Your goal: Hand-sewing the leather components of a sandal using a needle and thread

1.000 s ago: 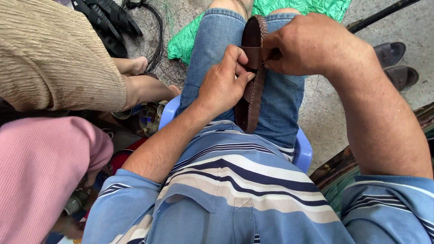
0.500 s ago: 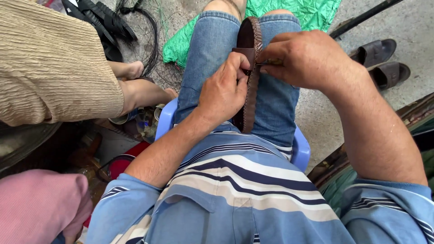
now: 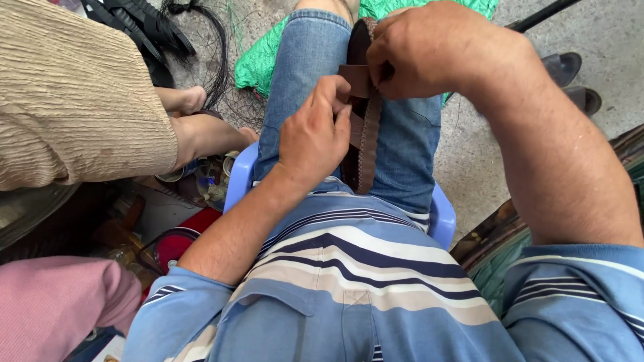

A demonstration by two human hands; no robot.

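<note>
Nearest the camera, the person's blue striped shirt [image 3: 349, 281] fills the lower view, and they sit on a light blue plastic stool [image 3: 439, 218] whose edges show on either side of the thighs. A dark brown leather sandal [image 3: 365, 144] stands on edge in the gap between the jeans-clad legs, apparently so the thighs steady it and leave both hands free. The left hand [image 3: 312, 137] presses against the sandal's left side, thumb and fingers pinched together on a brown leather strap [image 3: 355, 77], holding it where it crosses the sole. Just beyond, the right hand [image 3: 429, 50] is curled shut over the strap's other end at the sole's far rim, seemingly bracing or pulling against the left. To the left sits another person in a beige knit sleeve [image 3: 74, 100]. Farther off, green cloth [image 3: 258, 60] lies on the concrete floor, with grey sandals [image 3: 570, 80] at far right.
</note>
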